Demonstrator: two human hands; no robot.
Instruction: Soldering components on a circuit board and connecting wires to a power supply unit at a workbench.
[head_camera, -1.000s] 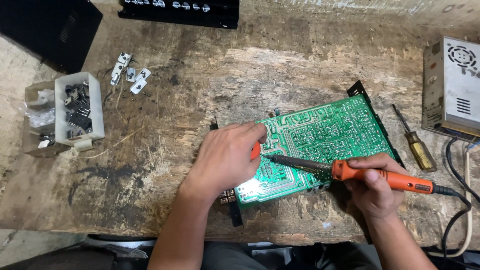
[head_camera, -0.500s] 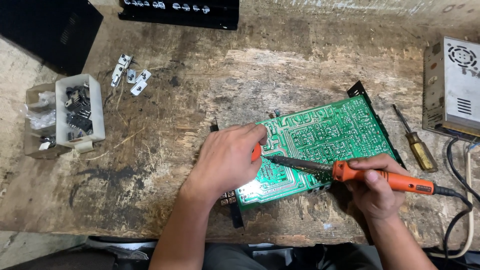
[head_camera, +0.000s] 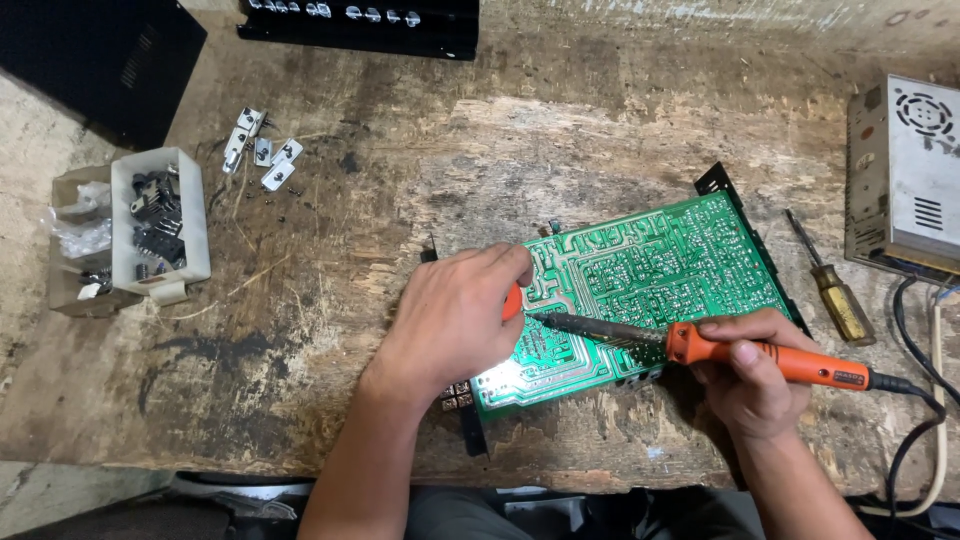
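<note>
A green circuit board (head_camera: 655, 285) lies solder side up and askew near the front edge of a scarred wooden bench (head_camera: 330, 330), the spot around which everything else is arranged. Far to the left of the board, a small white plastic tray (head_camera: 160, 225) of dark components stands against a cardboard box, kept within reach but out of the work; just beyond it, loose metal clips (head_camera: 262, 150) lie scattered. On the board's left end, the left hand (head_camera: 455, 320) rests palm down with fingers curled, pinning the board flat and closed around a small orange-red object (head_camera: 511, 300), most of which the fingers hide, so what it is cannot be told. From the right, the right hand (head_camera: 745, 375) is closed in a pen-like grip on the orange handle of a soldering iron (head_camera: 700, 345), the shaft slanted low so that its tip meets the copper traces just beside the left thumb. Whether the tip touches a joint is too fine to make out. To the right of the board a screwdriver (head_camera: 832, 285) with an amber handle lies parked, and beyond it a perforated metal power-supply case (head_camera: 905, 185) is cut off by the frame edge. The iron's cable trails off the lower right corner. Black metal parts beyond the board are cropped at the top, and the board's underside components are hidden.
</note>
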